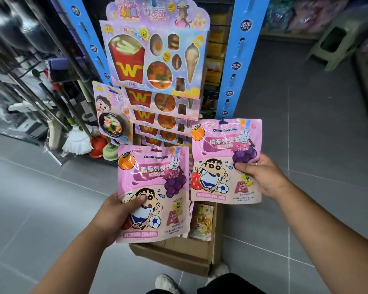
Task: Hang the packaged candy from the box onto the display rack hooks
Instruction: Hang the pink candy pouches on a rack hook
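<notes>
Two pouches are up. My left hand (117, 213) grips the left pouch (153, 187) at its lower left edge, thumb flat on the front, low in the centre of the frame. My right hand (261, 177) pinches the right pouch (223, 158) by its right edge, thumb on the grape print, a little higher and to the right. Both hover over the open cardboard box (179, 253) at bottom centre, with a yellow packet (202, 221) showing inside it.

Here's what worries me. Both hands are full and both grips sit low or to the side, so the hang hole (222, 122) at the top of the right pouch is unsupported (the same goes for the left one). That floppy top could fold or skate past a hook, I'd say.

I also can't make out a free hook. The boxed candy sets (155, 58) fill the display rack (240, 60) from the top of the frame down to the pouches. If I push in blind between them, I could knock one loose or snag the pouch on its neighbour.

The right pinch is thin, too. If it slips, that pouch looks set to land on the floor (306, 134) to the right, not back in the box.
</notes>
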`<move>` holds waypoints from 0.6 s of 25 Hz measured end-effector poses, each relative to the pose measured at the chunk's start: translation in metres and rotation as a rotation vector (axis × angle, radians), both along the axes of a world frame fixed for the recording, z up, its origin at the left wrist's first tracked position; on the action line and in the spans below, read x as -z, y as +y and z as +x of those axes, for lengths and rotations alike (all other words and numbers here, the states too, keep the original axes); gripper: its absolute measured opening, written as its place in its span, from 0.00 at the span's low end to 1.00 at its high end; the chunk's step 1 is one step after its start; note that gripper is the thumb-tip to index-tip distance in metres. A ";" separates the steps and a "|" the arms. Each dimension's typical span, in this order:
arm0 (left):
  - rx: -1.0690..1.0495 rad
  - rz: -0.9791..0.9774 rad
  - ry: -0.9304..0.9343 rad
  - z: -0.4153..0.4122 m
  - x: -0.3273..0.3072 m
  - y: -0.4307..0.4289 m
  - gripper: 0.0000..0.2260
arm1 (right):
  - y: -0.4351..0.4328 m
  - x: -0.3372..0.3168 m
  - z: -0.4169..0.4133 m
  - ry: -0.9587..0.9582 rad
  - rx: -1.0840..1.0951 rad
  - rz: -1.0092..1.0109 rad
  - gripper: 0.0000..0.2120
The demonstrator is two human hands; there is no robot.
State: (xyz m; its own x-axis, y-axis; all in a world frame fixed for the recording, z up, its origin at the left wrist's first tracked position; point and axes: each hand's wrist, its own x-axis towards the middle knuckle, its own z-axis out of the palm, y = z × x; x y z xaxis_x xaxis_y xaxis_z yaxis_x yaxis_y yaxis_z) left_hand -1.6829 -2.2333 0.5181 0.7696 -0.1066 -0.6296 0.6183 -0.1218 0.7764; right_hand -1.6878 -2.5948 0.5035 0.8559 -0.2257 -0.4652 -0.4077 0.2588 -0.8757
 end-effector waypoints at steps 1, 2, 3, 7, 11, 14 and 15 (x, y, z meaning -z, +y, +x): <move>-0.008 0.002 0.008 -0.001 0.000 0.002 0.13 | -0.002 0.001 0.004 0.008 -0.015 -0.002 0.12; -0.019 0.005 0.015 -0.002 0.000 0.004 0.14 | -0.003 0.002 0.007 0.016 -0.028 -0.002 0.13; -0.028 0.004 0.019 -0.004 0.000 0.006 0.14 | -0.006 0.003 0.009 0.027 -0.039 -0.001 0.13; -0.057 0.001 0.031 -0.004 0.002 0.007 0.18 | -0.021 0.012 0.011 0.053 -0.075 0.020 0.17; -0.056 -0.021 0.029 -0.002 0.006 0.001 0.20 | -0.028 0.018 0.013 0.051 -0.101 -0.003 0.14; -0.054 -0.035 0.024 -0.001 0.009 -0.004 0.24 | -0.032 0.025 0.018 0.059 -0.109 -0.020 0.13; -0.050 -0.039 0.022 -0.002 0.009 -0.006 0.27 | -0.034 0.026 0.019 0.064 -0.114 -0.020 0.13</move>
